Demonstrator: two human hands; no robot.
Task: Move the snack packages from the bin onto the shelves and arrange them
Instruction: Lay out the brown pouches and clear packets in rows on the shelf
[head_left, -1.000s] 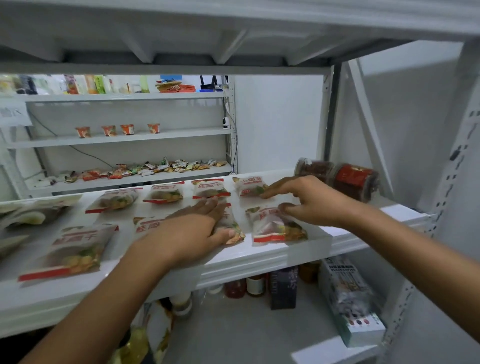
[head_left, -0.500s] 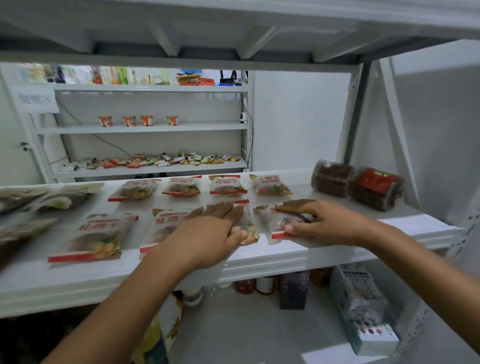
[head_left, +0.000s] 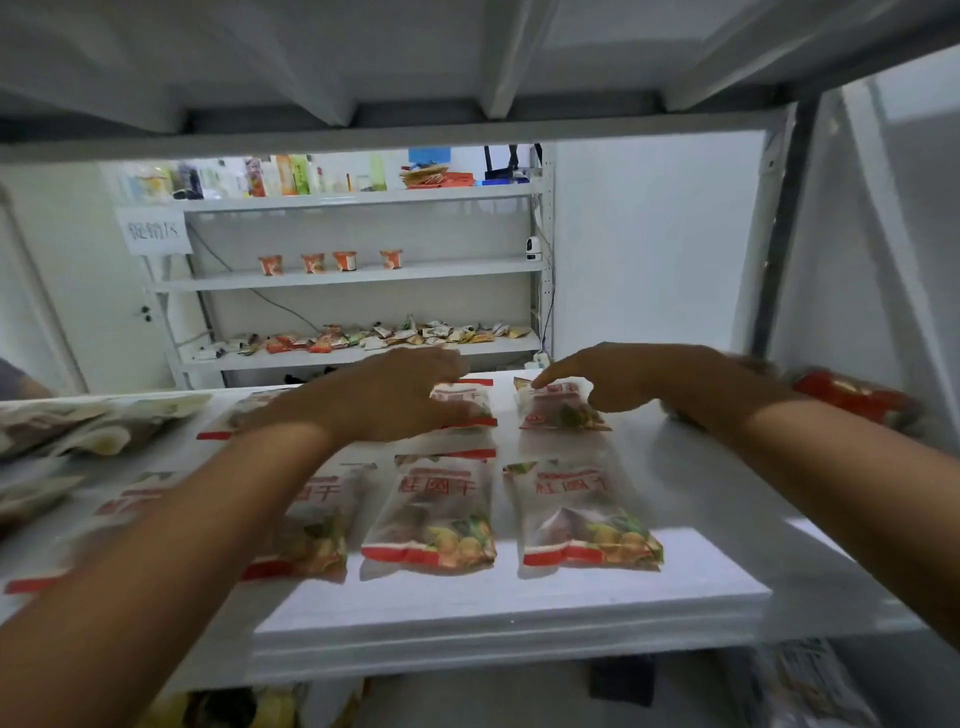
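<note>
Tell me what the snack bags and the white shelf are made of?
Snack bags: probably thin plastic film, partly see-through and a little glossy. The food shows through it and the surface wrinkles.
Shelf: looks like white painted metal or coated board. It is smooth, with a soft sheen where the light falls. Which of the two it is, the picture leaves open.

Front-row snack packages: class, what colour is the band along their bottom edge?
Red; clearest in the head view on the middle snack package.
</note>
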